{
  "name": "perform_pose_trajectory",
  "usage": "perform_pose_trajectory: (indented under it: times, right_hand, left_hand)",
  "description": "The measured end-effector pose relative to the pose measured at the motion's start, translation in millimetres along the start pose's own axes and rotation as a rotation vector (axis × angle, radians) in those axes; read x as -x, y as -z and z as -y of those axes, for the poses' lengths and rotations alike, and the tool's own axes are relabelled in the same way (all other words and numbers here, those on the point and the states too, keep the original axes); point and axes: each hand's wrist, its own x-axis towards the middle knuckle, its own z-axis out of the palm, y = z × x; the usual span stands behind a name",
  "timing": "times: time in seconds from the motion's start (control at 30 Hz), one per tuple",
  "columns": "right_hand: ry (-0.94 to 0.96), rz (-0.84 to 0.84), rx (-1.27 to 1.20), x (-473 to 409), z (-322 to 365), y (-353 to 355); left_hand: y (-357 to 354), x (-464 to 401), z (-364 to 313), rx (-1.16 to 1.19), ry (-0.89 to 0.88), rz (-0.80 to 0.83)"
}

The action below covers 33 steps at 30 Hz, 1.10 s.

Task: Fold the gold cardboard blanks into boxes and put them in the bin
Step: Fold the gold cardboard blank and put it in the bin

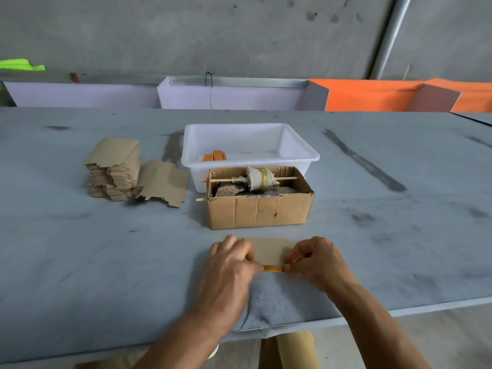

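Gold cardboard blank [269, 253] lies flat on the grey surface [80, 249], just in front of the brown carton [259, 211], plain kraft side up. Its near edge is folded up, showing a thin gold strip; both ends are covered by fingers, so the outline is only partly readable. Left hand [230, 265] pinches the blank's left end, right hand [316, 262] pinches the right end, fingers curled on the fold.

Carton is corrugated, open-topped, and holds a roll of tape and cloth on a wooden stick laid across it, with dark scraps underneath that are hard to make out. White plastic bin [300, 153] sits directly behind the carton, touching it; orange-gold folded boxes [214, 156] show in its left part, count unclear. Stack of blanks [114, 171], notched edges, sits left of the carton, one loose sheet leaning against it.
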Motion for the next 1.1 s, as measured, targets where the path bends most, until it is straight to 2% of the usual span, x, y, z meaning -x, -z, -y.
perform_pose_trajectory:
  times: [0.1, 0.17, 0.23, 0.27, 0.47, 0.57, 0.63, 0.77, 0.93, 1.0, 1.1]
  right_hand:
    - [0.198, -0.213, 0.189, 12, -4, -8]
    - [0.453, -0.377, 0.313, 22, -4, -17]
    - [0.648, -0.378, 0.35, 32, -2, -26]
    - [0.678, -0.328, 0.351, 35, -3, -29]
    - [0.427, -0.196, 0.248, 25, -19, -13]
    - [0.338, -0.277, 0.175, 7, -10, -3]
    - [0.312, -0.288, 0.23, -5, -3, -3]
    - [0.175, -0.074, 0.4, -23, 7, -4]
    - [0.128, 0.098, 0.336, -34, 14, 2]
    - [0.16, 0.095, 0.35, -34, 12, 2]
    - [0.21, -0.004, 0.332, -29, 5, -3]
  left_hand:
    - [0, 0, -3, -0.073, -0.066, 0.084]
    - [-3, 2, -3, -0.026, -0.034, 0.097]
    - [-4, 1, -2, 0.034, 0.031, 0.189]
    - [-4, 2, -1, 0.053, 0.055, 0.209]
    - [-6, 5, 13, 0.167, 0.186, 0.116]
    - [-6, -8, 16, 0.201, 0.322, 0.11]
    - [-8, -17, 19, 0.21, 0.389, 0.095]
    - [-13, -28, 32, 0.109, 0.45, 0.16]
    - [-12, -39, 42, 0.026, 0.437, 0.309]
    - [-11, -42, 42, 0.041, 0.435, 0.337]
    - [-11, -46, 40, 0.038, 0.464, 0.335]
